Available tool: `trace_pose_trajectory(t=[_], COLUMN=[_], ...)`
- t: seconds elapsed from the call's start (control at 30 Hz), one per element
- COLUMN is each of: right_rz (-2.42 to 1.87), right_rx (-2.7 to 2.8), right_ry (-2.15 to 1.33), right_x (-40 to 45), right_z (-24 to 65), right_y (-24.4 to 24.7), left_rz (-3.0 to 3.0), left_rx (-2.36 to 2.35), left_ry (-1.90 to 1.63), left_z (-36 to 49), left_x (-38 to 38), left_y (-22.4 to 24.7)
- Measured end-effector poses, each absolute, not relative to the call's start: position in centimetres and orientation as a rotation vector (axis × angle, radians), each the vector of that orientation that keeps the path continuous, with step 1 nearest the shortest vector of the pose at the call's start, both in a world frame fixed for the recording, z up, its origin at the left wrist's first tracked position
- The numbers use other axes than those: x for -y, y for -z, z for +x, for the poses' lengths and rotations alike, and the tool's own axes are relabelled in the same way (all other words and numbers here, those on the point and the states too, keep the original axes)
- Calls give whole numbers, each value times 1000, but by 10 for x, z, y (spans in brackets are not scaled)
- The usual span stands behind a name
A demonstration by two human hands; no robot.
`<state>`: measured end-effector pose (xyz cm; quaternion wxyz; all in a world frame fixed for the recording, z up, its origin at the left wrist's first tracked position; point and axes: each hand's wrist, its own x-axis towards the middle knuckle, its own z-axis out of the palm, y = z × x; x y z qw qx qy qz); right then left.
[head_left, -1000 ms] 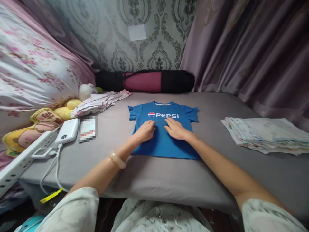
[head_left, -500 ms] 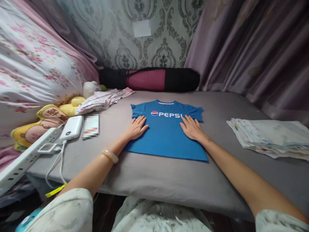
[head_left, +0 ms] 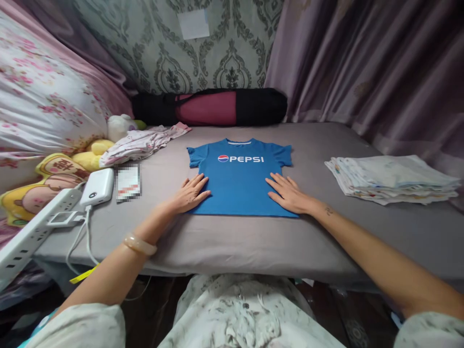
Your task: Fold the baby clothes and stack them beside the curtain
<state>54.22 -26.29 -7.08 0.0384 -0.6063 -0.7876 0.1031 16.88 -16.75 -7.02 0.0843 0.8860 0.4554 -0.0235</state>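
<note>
A blue T-shirt [head_left: 237,186] with a PEPSI print lies spread flat, front up, its collar toward the wall and its hem toward me. My left hand [head_left: 191,192] rests on the shirt's left side edge below the sleeve, fingers stretched out. On the opposite side edge lies my right hand [head_left: 288,193], palm down with the fingers apart. Neither hand grips the cloth. Both sleeves stick out beyond my fingertips.
Grey sheet [head_left: 232,246] covers the bed. A stack of folded cloths [head_left: 393,179] sits at right. Left are a power bank [head_left: 97,187], a power strip [head_left: 39,227], a crumpled floral garment [head_left: 145,145] and plush toys. A black and maroon bag [head_left: 208,107] lies along the wall.
Both hands have slid down the shirt's sides toward the hem, and the right one has moved outward off the lettering. The whole PEPSI print now shows. My view has shifted slightly.
</note>
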Motion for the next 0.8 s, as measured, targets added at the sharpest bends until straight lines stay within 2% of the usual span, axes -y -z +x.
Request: trace_pose_trajectory(t=[0.23,0.4,0.57,0.67,0.8], right_rz=[-1825,-1871,-1885,-1891,-1964], right_rx=[2423,2396,2339,2334,2289], right_ry=[-428,-503,-376,-384,-412], right_x=[313,323,292,262,238], right_z=[551,551,528,513,509], right_y=[60,44,37,43,52], left_rz=[2652,2679,2828,2868,2818], left_rx=[-1354,-1379,-1159,-880,-731], left_ry=[80,113,-97,-192,-272], left_z=[138,147,211,267,336], left_x=[176,173,152,128,90], left_y=[72,59,47,50,61])
